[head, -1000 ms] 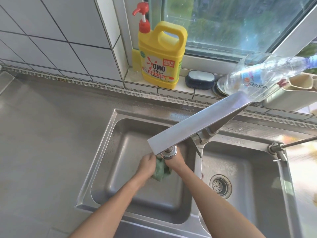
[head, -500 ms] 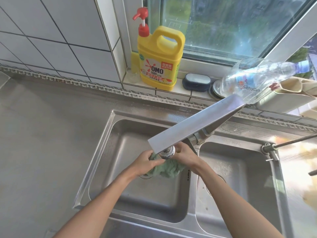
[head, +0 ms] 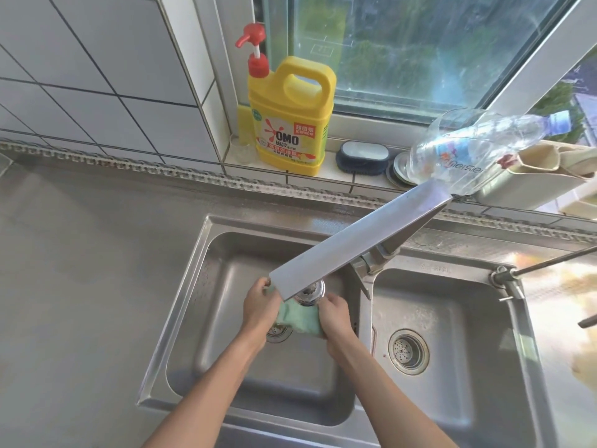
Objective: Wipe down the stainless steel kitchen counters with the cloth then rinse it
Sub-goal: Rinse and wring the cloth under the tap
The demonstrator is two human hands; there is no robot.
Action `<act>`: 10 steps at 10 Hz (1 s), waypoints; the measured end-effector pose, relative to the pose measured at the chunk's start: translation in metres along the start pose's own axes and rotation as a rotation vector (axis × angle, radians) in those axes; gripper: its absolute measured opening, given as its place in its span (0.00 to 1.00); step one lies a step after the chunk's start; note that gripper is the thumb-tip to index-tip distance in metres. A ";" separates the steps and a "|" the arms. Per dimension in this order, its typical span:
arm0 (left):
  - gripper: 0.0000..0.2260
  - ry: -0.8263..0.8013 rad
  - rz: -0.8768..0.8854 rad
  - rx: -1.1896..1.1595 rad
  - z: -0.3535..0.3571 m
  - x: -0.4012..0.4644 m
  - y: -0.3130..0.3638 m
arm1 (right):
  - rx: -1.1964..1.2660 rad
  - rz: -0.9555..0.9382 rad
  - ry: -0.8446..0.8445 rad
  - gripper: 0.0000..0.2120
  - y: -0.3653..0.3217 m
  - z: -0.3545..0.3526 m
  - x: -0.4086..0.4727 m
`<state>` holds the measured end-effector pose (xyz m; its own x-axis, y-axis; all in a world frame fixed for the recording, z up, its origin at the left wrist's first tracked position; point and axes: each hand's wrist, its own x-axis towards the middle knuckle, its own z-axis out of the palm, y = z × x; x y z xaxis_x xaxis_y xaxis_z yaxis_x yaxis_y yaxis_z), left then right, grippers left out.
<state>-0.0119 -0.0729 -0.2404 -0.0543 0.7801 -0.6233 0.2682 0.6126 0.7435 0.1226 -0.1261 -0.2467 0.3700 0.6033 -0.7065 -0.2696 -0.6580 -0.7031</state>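
Note:
A light green cloth (head: 298, 320) is bunched between both hands over the left basin (head: 226, 273) of a double steel sink, right under the flat faucet spout (head: 355, 245) and its round outlet (head: 310, 294). My left hand (head: 260, 307) grips the cloth's left end, and my right hand (head: 334, 315) grips its right end. The spout hides the cloth's upper part. The stainless counter (head: 87, 260) stretches to the left of the sink.
On the window sill stand a yellow detergent jug (head: 290, 114) with a red pump, a dark soap dish (head: 361, 155), a clear plastic bottle (head: 475, 150) lying tilted and a beige holder (head: 529, 179). The right basin (head: 458, 305) has a drain strainer (head: 407, 350).
Both hands stayed under the spout with the cloth. They first spread it wider, and it now sits bunched tighter between them. The view shifted slightly.

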 end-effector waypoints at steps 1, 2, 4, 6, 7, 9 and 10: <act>0.03 0.014 -0.205 -0.215 0.008 0.005 0.006 | -0.233 -0.289 0.050 0.07 -0.020 0.006 -0.011; 0.06 -0.144 -0.335 -0.418 0.019 0.000 0.021 | -0.349 -0.399 -0.006 0.06 -0.021 0.027 -0.033; 0.14 -0.240 -0.417 -0.495 0.037 -0.011 0.027 | -0.501 -0.336 0.050 0.10 -0.034 0.028 -0.026; 0.14 -0.131 -0.473 -0.371 0.048 -0.014 0.015 | -0.552 -0.270 0.101 0.10 -0.047 0.017 -0.019; 0.17 -0.174 -0.544 -0.352 0.046 -0.008 0.022 | -0.525 -0.236 0.106 0.08 -0.037 0.019 -0.038; 0.15 -0.219 -0.328 -0.307 0.063 -0.039 0.028 | -0.539 -0.286 0.159 0.12 -0.052 0.003 -0.013; 0.14 -0.181 -0.474 -0.388 0.060 -0.032 0.029 | -0.524 -0.297 0.180 0.08 -0.050 0.006 -0.019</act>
<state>0.0556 -0.0880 -0.2134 0.0907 0.4003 -0.9119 -0.1148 0.9138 0.3897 0.1238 -0.1020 -0.1981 0.5187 0.7389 -0.4301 0.3223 -0.6349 -0.7021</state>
